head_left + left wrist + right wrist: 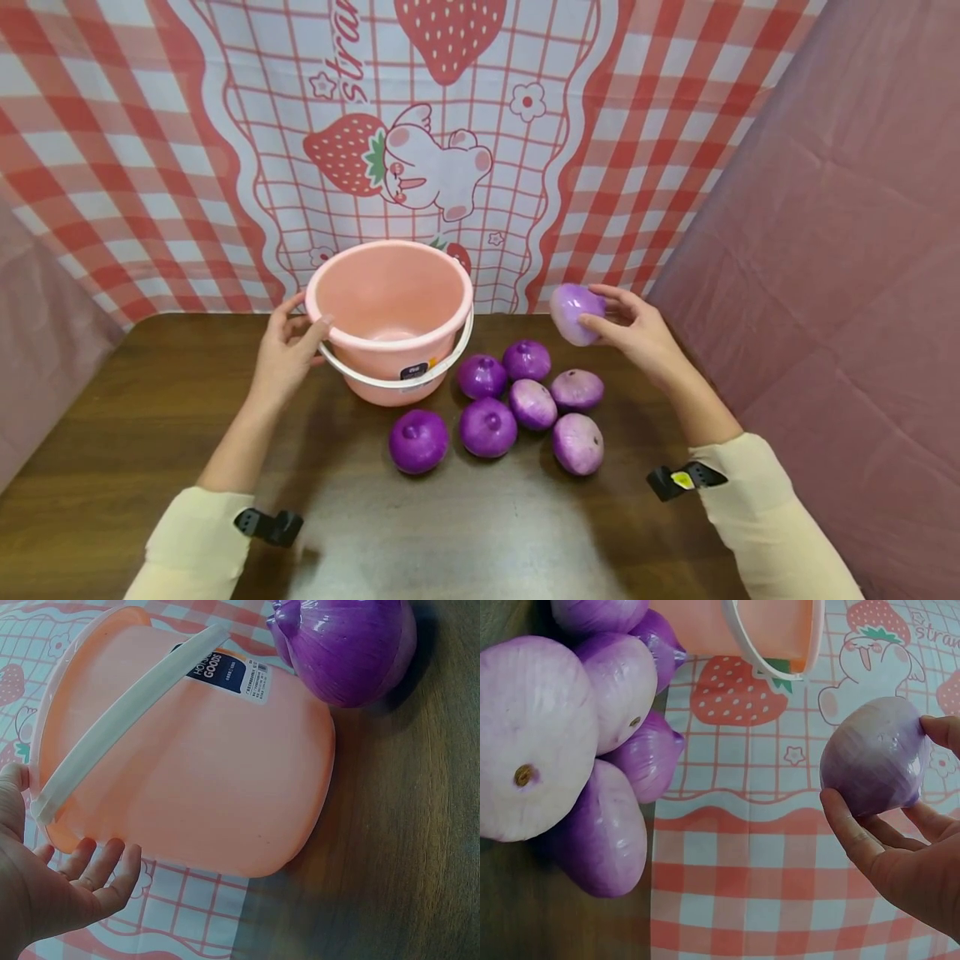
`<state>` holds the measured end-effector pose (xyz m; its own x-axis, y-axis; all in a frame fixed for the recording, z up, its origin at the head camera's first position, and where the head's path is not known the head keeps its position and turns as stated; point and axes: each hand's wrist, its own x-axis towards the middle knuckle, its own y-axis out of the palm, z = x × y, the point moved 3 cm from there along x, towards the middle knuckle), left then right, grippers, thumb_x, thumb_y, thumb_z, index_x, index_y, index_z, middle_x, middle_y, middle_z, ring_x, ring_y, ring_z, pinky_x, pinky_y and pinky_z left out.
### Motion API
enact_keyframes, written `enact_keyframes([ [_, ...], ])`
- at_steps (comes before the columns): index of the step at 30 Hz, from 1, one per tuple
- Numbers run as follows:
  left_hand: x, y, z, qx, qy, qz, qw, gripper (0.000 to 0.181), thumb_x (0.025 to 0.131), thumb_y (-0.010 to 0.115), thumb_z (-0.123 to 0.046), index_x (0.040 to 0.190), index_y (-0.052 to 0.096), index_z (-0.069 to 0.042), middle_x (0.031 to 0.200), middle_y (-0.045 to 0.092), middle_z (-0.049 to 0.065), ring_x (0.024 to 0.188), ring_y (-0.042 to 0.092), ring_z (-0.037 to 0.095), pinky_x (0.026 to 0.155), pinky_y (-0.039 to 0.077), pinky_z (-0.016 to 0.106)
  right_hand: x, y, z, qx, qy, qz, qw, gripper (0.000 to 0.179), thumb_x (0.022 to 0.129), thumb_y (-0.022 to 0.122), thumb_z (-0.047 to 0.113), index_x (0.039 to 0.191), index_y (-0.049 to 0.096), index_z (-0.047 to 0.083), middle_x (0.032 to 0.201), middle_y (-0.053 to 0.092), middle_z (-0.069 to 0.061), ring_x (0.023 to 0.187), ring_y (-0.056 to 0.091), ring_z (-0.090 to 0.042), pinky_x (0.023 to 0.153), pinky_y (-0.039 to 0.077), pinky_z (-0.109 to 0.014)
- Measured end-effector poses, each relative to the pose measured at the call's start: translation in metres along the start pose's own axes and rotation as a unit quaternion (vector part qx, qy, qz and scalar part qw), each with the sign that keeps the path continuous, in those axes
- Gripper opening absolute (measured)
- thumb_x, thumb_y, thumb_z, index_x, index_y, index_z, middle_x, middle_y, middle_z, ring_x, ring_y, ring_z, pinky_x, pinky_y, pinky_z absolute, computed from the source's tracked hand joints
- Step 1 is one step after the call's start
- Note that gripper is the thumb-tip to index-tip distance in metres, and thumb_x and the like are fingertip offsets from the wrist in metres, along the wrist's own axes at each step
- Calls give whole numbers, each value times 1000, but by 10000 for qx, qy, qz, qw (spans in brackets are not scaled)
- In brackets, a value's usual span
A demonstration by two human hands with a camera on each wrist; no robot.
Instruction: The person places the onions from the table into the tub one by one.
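Note:
A pink bucket with a white handle stands upright on the table, its open top facing up. My left hand grips its rim at the left, thumb over the edge and fingers along the outer wall; the left wrist view shows the same hand at the rim. To the right of the bucket, my right hand holds a pale purple onion above the table, between thumb and fingers. In the right wrist view that onion sits at the fingertips, apart from the others.
Several purple onions lie in a loose group on the wooden table, right of and in front of the bucket. Behind the table hangs a red-and-white checked cloth with strawberry prints. A pink cloth hangs at the right.

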<state>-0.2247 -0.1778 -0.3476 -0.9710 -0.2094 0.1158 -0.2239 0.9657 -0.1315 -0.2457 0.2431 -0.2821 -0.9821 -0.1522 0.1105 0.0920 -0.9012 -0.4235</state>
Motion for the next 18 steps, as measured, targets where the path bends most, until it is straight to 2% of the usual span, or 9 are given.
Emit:
enact_keyframes([
  [2, 0, 0, 1, -3, 6, -11, 10000, 64, 93, 55, -28, 146, 24, -12, 112, 51, 3, 77, 56, -6, 64, 55, 13, 0, 1, 3, -18, -3, 15, 10000, 56, 88, 66, 24, 136, 44, 8, 122, 52, -18, 90, 60, -2, 75, 57, -22],
  [11, 1, 0, 2, -12, -77, -18, 10000, 62, 94, 54, -25, 147, 24, -15, 124, 49, 16, 78, 55, -7, 64, 55, 13, 5, 10, 11, -122, -43, 100, 9999, 56, 87, 67, 26, 136, 45, 10, 125, 53, -19, 92, 59, -4, 73, 57, -21],
  [18, 0, 0, 2, -46, -66, -39, 10000, 62, 94, 54, -24, 147, 24, -15, 122, 48, 15, 76, 55, -9, 64, 54, 13, 11, 15, 15, -241, -161, 106, 9995, 57, 85, 69, 31, 135, 47, 14, 127, 54, -17, 98, 59, -9, 75, 57, -25],
])
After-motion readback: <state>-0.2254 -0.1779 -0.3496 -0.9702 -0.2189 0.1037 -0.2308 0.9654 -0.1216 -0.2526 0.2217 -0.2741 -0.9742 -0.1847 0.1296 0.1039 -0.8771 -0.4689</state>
